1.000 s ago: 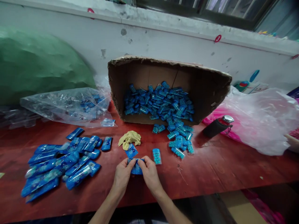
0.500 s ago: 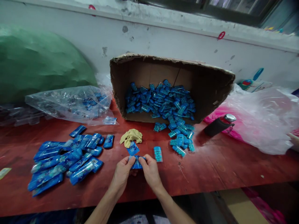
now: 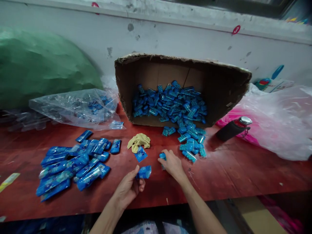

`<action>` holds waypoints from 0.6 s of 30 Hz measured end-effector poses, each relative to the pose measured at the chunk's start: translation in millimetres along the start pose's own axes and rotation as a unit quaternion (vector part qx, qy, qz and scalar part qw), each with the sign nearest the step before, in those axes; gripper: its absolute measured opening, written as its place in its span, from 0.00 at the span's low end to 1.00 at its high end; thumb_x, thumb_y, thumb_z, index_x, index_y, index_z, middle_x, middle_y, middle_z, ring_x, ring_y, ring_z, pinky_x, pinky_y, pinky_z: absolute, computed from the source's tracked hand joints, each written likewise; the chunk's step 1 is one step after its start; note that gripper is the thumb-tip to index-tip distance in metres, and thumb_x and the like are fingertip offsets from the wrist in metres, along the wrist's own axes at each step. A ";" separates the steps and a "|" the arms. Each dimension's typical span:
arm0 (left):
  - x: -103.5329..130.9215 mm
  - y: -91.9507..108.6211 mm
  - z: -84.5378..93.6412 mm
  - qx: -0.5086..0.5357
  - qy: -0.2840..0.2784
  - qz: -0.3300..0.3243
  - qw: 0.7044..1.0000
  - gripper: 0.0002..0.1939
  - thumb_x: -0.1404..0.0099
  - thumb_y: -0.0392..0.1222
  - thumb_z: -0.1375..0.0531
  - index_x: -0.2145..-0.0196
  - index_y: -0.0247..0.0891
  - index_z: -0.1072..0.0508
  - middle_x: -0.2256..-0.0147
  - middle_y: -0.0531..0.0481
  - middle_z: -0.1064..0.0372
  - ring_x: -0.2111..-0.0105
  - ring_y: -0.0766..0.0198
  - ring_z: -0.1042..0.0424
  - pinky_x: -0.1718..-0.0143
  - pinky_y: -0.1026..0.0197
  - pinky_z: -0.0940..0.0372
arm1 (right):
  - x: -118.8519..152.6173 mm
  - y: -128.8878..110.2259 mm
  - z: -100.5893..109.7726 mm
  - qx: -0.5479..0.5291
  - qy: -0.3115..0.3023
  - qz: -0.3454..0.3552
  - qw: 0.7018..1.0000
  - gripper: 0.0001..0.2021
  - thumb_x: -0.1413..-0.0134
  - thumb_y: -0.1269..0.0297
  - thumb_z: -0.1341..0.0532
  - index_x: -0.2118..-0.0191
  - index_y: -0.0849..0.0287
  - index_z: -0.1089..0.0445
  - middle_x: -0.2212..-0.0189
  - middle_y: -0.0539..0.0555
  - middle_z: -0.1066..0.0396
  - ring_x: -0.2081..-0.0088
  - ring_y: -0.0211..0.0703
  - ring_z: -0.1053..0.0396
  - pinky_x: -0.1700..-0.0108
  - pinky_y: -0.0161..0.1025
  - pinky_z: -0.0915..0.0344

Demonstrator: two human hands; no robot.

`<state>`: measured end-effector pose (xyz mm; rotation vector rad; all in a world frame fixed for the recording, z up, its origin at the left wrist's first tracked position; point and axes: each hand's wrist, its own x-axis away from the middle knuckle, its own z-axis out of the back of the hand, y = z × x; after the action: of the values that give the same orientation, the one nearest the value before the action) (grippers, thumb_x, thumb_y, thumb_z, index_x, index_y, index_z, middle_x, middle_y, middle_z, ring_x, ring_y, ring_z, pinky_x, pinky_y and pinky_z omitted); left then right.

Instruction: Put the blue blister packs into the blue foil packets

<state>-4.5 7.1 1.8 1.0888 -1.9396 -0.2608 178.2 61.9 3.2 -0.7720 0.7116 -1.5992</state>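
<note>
My left hand [image 3: 130, 188] pinches a small blue printed plastic sleeve [image 3: 145, 172] between thumb and fingers, one end of it spread open. To its right, my right hand [image 3: 172, 164] has its fingers around a small blue-capped bottle [image 3: 162, 156] on the table; the hand hides most of it. Beyond the left hand a flat blue sleeve [image 3: 140, 154] lies partly under a crumpled yellow cloth [image 3: 139, 142]. On the left is a pile of blue-wrapped bottles [image 3: 80, 161]. Loose clear bottles with blue beads [image 3: 191, 144] spill out of a cardboard box [image 3: 216, 94].
The red table [image 3: 231, 175] runs along a wall. A clear bag of blue sleeves [image 3: 78, 109] and a big green sack [image 3: 46, 68] stand at the left. On the right are a black drink bottle [image 3: 230, 130] and pink and white plastic bags [image 3: 278, 123].
My right hand has let go of the sleeve and moved right onto the bottle lying beside it. The left hand keeps the sleeve, now turned with an end facing right.
</note>
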 end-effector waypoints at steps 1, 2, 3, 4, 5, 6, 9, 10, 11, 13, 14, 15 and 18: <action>-0.2 -0.7 0.4 0.006 -0.006 0.005 1.000 0.13 0.49 0.46 0.38 0.80 0.37 0.38 0.88 0.55 0.39 0.87 0.71 0.41 0.86 0.68 0.47 | -1.3 1.6 -1.5 -0.038 -0.007 0.001 0.999 0.09 0.62 0.68 0.37 0.70 0.57 0.35 0.72 0.50 0.38 0.68 0.43 0.35 0.67 0.37 0.42; -0.6 -1.3 0.8 0.008 -0.010 0.007 1.000 0.14 0.48 0.46 0.39 0.80 0.37 0.38 0.88 0.55 0.40 0.87 0.71 0.42 0.86 0.68 0.47 | -1.6 2.3 -3.0 -0.065 -0.014 0.000 0.998 0.08 0.61 0.66 0.37 0.72 0.58 0.37 0.75 0.48 0.38 0.71 0.40 0.35 0.70 0.35 0.41; -1.1 -1.9 1.2 0.007 -0.013 0.004 1.000 0.14 0.48 0.46 0.39 0.80 0.37 0.38 0.88 0.55 0.40 0.87 0.71 0.41 0.86 0.68 0.47 | -0.9 2.4 -4.5 -0.088 -0.020 -0.003 0.996 0.07 0.58 0.63 0.39 0.73 0.58 0.38 0.78 0.47 0.39 0.75 0.38 0.37 0.73 0.34 0.41; -1.7 -2.5 1.4 0.003 -0.011 -0.003 1.000 0.14 0.48 0.46 0.39 0.79 0.36 0.38 0.88 0.55 0.39 0.87 0.72 0.41 0.86 0.69 0.47 | 0.6 2.1 -5.9 -0.116 -0.027 -0.008 0.993 0.08 0.55 0.60 0.42 0.74 0.58 0.40 0.80 0.45 0.41 0.79 0.36 0.39 0.77 0.32 0.42; -2.5 -2.9 1.4 -0.003 -0.004 -0.013 1.000 0.13 0.48 0.46 0.39 0.79 0.36 0.38 0.87 0.55 0.39 0.86 0.72 0.41 0.86 0.69 0.47 | 2.9 1.6 -7.2 -0.144 -0.033 -0.013 0.989 0.10 0.52 0.57 0.45 0.75 0.58 0.42 0.82 0.45 0.42 0.82 0.34 0.42 0.81 0.31 0.43; -3.3 -3.3 1.2 -0.009 0.005 -0.024 1.000 0.13 0.48 0.46 0.39 0.78 0.37 0.38 0.87 0.55 0.38 0.86 0.71 0.40 0.86 0.69 0.47 | 5.7 1.2 -8.3 -0.171 -0.037 -0.017 0.984 0.11 0.50 0.56 0.48 0.74 0.57 0.43 0.83 0.44 0.43 0.84 0.33 0.44 0.84 0.30 0.45; -6.0 -3.9 -0.1 -0.031 0.033 -0.049 0.998 0.12 0.49 0.46 0.38 0.76 0.37 0.37 0.86 0.56 0.37 0.86 0.71 0.38 0.86 0.69 0.45 | 12.6 1.8 -9.8 -0.222 -0.032 -0.016 0.974 0.10 0.50 0.56 0.50 0.68 0.58 0.43 0.80 0.44 0.42 0.84 0.33 0.43 0.86 0.30 0.45; -6.8 -3.7 -0.5 -0.037 0.041 -0.054 0.997 0.13 0.50 0.46 0.38 0.76 0.37 0.37 0.86 0.56 0.37 0.86 0.71 0.38 0.85 0.69 0.45 | 13.5 2.5 -9.6 -0.231 -0.024 -0.016 0.973 0.10 0.50 0.57 0.49 0.65 0.58 0.42 0.79 0.45 0.41 0.83 0.33 0.41 0.85 0.30 0.43; -7.6 -3.2 -0.5 -0.044 0.046 -0.057 0.996 0.13 0.50 0.47 0.38 0.76 0.37 0.37 0.86 0.56 0.37 0.86 0.70 0.38 0.85 0.69 0.45 | 13.4 3.1 -9.1 -0.228 -0.010 -0.012 0.973 0.10 0.51 0.58 0.48 0.64 0.58 0.41 0.77 0.46 0.40 0.81 0.34 0.39 0.82 0.31 0.41; -8.6 -1.4 0.3 -0.059 0.058 -0.064 0.994 0.13 0.51 0.47 0.37 0.75 0.36 0.36 0.86 0.56 0.36 0.85 0.71 0.37 0.85 0.69 0.45 | 11.1 2.1 -8.0 -0.164 0.028 0.010 0.986 0.10 0.51 0.61 0.47 0.62 0.59 0.39 0.71 0.51 0.37 0.74 0.37 0.36 0.74 0.35 0.37; -8.7 -0.3 1.1 -0.065 0.063 -0.068 0.994 0.13 0.51 0.46 0.37 0.75 0.36 0.36 0.85 0.56 0.36 0.85 0.71 0.37 0.85 0.69 0.45 | 9.5 0.1 -7.9 -0.104 0.038 0.031 0.993 0.11 0.50 0.62 0.46 0.61 0.59 0.37 0.67 0.53 0.36 0.71 0.39 0.35 0.70 0.37 0.37; -8.7 1.0 2.2 -0.068 0.066 -0.070 0.993 0.13 0.51 0.46 0.37 0.74 0.36 0.35 0.85 0.56 0.36 0.85 0.71 0.37 0.85 0.69 0.45 | 7.9 -3.1 -8.5 -0.032 0.037 0.058 0.997 0.12 0.50 0.63 0.46 0.58 0.58 0.37 0.63 0.55 0.37 0.67 0.42 0.35 0.66 0.39 0.37; -7.9 4.2 5.8 -0.052 0.059 -0.066 0.995 0.14 0.49 0.49 0.39 0.76 0.36 0.37 0.87 0.56 0.38 0.86 0.71 0.38 0.85 0.69 0.45 | 5.3 -15.9 -15.3 0.174 -0.025 0.142 0.974 0.17 0.51 0.64 0.42 0.53 0.53 0.38 0.59 0.56 0.36 0.61 0.48 0.36 0.63 0.42 0.40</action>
<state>-9.6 14.4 -4.0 1.1397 -1.7338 -0.3572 156.0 59.5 7.2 -0.4307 0.4626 -1.3871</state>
